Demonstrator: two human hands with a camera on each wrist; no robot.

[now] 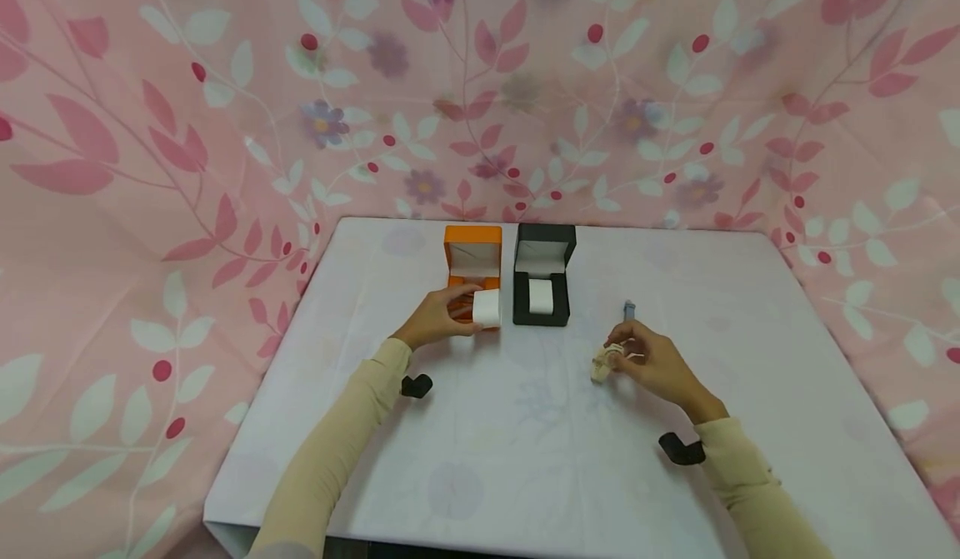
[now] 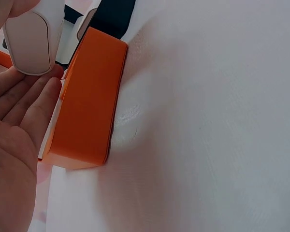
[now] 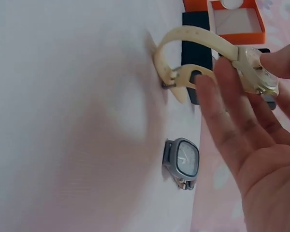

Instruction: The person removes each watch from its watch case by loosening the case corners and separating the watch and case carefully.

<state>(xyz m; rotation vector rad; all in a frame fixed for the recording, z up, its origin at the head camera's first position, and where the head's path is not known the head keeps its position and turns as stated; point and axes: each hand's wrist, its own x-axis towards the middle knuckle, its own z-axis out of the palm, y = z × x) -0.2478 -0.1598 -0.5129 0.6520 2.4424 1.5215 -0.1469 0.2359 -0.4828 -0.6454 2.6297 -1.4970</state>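
My left hand pinches a white watch cushion between thumb and fingers, right over the front of an orange watch box whose lid stands up. In the left wrist view the cushion hangs above the box's orange side. My right hand holds a cream wristwatch by its case, thumb on the dial side. Its buckled strap loops out beyond the fingertips. Just past this hand a blue-grey wristwatch rests on the table.
Beside the orange box stands a black watch box, lid raised, with a white cushion seated in it. A white cloth covers the table. Pink floral fabric hangs behind and at both sides. Black pieces stick out near both wrists.
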